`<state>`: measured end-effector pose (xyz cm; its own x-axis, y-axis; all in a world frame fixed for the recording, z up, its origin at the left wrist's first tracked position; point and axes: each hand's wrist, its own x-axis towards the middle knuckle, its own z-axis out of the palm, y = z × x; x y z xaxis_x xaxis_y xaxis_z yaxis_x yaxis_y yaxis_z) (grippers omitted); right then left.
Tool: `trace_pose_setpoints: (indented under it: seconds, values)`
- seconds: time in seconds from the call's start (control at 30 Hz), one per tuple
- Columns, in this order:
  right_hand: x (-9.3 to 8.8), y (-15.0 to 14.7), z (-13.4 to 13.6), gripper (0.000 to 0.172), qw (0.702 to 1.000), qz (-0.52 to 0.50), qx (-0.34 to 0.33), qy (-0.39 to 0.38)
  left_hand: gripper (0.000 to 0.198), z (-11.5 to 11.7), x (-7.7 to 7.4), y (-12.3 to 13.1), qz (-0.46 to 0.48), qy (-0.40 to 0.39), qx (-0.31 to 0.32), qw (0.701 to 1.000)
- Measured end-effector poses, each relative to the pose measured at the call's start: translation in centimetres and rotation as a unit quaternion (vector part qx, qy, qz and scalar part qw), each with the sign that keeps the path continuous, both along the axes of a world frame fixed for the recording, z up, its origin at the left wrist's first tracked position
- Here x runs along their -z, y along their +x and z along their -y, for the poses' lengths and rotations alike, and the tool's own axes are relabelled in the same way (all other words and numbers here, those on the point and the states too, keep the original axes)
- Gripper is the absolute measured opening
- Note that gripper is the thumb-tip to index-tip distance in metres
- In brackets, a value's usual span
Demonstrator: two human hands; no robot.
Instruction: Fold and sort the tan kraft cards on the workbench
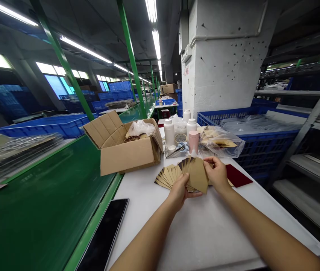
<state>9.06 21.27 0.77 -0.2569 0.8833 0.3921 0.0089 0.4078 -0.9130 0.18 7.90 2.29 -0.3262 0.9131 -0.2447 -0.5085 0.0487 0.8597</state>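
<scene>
A fan of tan paper cards [197, 175] with dark edges is spread above the white table. My left hand [180, 188] is closed on its lower part, thumb on top and fingers underneath. At the fan's right edge, my right hand [216, 172] pinches the outermost card near its upper corner. Further left, more fanned cards [167, 176] reach out past my left hand. A dark red sheet [238, 176] lies on the table just right of my right hand, partly hidden by it.
An open cardboard box [128, 154] stands at the left, beside a green conveyor belt [41, 199]. White bottles [169, 131], a pink bottle [193, 141] and a plastic bag of tan cards [219, 140] are behind my hands. A phone [103, 237] lies near left; a blue crate [261, 146] stands right.
</scene>
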Motion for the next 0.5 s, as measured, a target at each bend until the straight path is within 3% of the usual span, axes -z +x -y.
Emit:
trace_pose_setpoints:
  seconds: [0.13, 0.3, 0.5]
  values:
    - [-0.06, 0.04, 0.16, 0.016, 0.997, 0.036, 0.015, 0.061, 0.043, -0.02, 0.44, 0.11, -0.043, -0.004, 0.009, 0.999]
    - [-0.25, 0.28, 0.28, 0.035, 0.963, 0.139, 0.013, 0.230, 0.042, -0.05, 0.89, 0.06, -0.067, -0.004, 0.021, 0.998]
    - [-0.03, 0.28, 0.29, 0.034, 0.944, 0.149, 0.012, 0.293, 0.043, -0.10, 0.78, -0.03, -0.058, -0.018, 0.011, 0.998]
